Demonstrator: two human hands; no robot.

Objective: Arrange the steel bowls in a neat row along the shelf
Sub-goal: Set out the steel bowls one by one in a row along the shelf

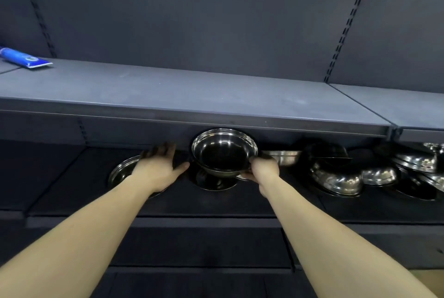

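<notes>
My right hand [263, 169] grips the near right rim of a steel bowl [223, 151], held tilted above the dark lower shelf [211, 204]. Under it another steel bowl [211, 182] rests on the shelf. My left hand [157, 165] hovers open, palm up, just left of the held bowl, over a third bowl [119, 173] that it partly hides. To the right lies a jumbled pile of steel bowls [336, 180], some upside down.
The upper shelf board [192, 96] overhangs the bowls closely. A blue tube [24, 57] lies at its far left. A slotted upright [343, 33] splits the back panel. More stacked steelware [422, 165] sits at the far right.
</notes>
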